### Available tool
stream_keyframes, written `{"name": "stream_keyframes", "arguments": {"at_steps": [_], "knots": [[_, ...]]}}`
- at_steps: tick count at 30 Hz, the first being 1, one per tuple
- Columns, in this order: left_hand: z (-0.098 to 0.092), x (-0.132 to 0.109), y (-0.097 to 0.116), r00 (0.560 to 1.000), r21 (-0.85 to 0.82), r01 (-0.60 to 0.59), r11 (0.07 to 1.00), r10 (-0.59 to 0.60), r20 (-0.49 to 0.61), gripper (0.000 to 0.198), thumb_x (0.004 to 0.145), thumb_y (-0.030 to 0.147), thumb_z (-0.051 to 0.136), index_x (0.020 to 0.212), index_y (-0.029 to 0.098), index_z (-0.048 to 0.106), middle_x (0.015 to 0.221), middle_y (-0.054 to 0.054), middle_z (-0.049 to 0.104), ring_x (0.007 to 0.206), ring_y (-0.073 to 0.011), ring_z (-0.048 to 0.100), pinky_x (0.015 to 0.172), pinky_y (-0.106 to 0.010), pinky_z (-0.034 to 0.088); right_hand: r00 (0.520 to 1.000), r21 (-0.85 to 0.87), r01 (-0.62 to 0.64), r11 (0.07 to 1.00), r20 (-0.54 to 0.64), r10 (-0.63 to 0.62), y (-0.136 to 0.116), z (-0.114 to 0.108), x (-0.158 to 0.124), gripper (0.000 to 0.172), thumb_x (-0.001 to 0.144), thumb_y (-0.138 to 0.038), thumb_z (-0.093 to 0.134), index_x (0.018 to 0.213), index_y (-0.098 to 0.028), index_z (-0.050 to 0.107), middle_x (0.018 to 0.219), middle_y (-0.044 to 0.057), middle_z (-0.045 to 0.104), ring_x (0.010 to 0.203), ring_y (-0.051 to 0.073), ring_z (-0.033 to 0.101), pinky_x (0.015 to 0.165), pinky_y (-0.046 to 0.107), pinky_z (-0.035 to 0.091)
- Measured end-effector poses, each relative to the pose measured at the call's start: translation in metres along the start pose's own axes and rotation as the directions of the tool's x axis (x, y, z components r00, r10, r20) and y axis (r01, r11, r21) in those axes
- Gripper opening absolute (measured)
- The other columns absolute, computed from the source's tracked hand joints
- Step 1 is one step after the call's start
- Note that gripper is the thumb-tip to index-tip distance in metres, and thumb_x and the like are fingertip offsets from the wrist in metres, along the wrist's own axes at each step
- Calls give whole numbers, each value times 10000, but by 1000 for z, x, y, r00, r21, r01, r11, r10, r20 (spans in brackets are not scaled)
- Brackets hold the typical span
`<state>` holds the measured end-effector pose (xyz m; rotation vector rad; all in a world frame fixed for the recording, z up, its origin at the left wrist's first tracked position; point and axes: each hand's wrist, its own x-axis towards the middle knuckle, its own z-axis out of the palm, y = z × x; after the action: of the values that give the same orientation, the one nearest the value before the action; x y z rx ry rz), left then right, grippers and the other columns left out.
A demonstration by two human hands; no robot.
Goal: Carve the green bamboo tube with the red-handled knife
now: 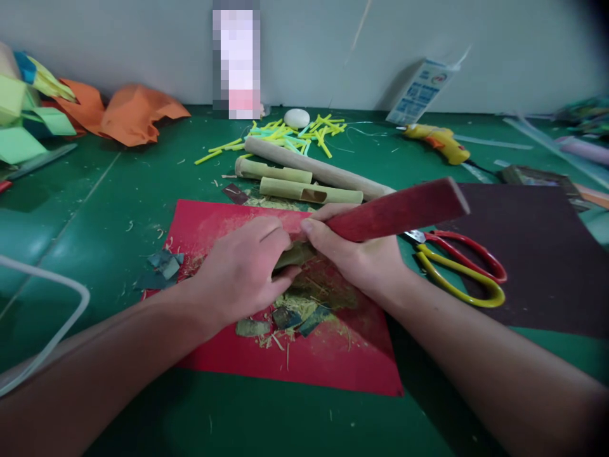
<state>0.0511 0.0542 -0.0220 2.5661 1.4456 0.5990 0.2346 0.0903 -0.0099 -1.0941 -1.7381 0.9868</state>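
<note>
My left hand (242, 266) is closed around a short greenish piece of bamboo (299, 254), low over a red sheet (214, 355). Wrapped in my right hand (368, 260) is a tool with a flat, red wooden handle (399, 209), which slants up to the right. Its working end is hidden by my hands, so I cannot tell its kind. Fine shavings and dark offcuts (314, 319) lie on the sheet below. Just beyond my hands are two cut bamboo tubes (285, 188), the nearer with an opening in its side.
A wooden rod (314, 165) lies behind the tubes, near yellow-green straw pieces (273, 131) and a white egg-shaped object (296, 119). Scissors (464, 270) rest on a dark sheet (537, 254) at right. Farther back are a yellow glue gun (442, 143), a carton (421, 92) and orange paper (137, 114).
</note>
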Motion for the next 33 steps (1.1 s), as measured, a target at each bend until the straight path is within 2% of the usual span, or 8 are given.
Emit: {"name": "stream_keyframes", "arguments": {"at_steps": [7,10,18,28,33], "knots": [[-2,1,0,999,21,-25,999,26,-22,149,871,289,667,848,169,582,896,-73,640,822,-226,610,661,-344,463,1000,-13,15,1000,-11,-15,2,-2,1,166,793,-288,676,651,-222,619,648,-9,632,605,135,546,545,273,445],[-4,2,1,998,14,-42,999,43,-37,150,880,276,659,822,164,578,875,-69,639,817,-219,611,654,-333,455,999,-28,14,1000,-31,-15,5,-5,3,229,799,-282,675,598,-226,582,594,-14,578,560,127,503,518,280,416],[-2,1,-2,998,-27,-48,998,46,-42,136,886,276,656,903,148,615,912,-75,650,856,-220,616,744,-357,502,993,-29,0,1000,-114,-3,13,-16,7,285,814,-305,703,578,-232,561,532,-21,512,508,126,471,482,294,391],[-2,1,-2,998,-42,-44,998,42,-48,127,879,269,658,886,147,626,915,-74,652,851,-213,618,713,-334,489,993,-35,6,999,-116,-10,13,-17,8,260,813,-254,671,570,-226,584,521,-23,518,486,112,443,457,277,369],[0,1,-1,997,-30,-44,999,42,-59,145,878,284,670,884,146,624,919,-76,651,863,-221,620,720,-340,488,991,23,-17,1000,-129,20,14,-17,9,273,810,-277,684,562,-222,585,487,-28,502,455,109,442,445,279,368]]}}
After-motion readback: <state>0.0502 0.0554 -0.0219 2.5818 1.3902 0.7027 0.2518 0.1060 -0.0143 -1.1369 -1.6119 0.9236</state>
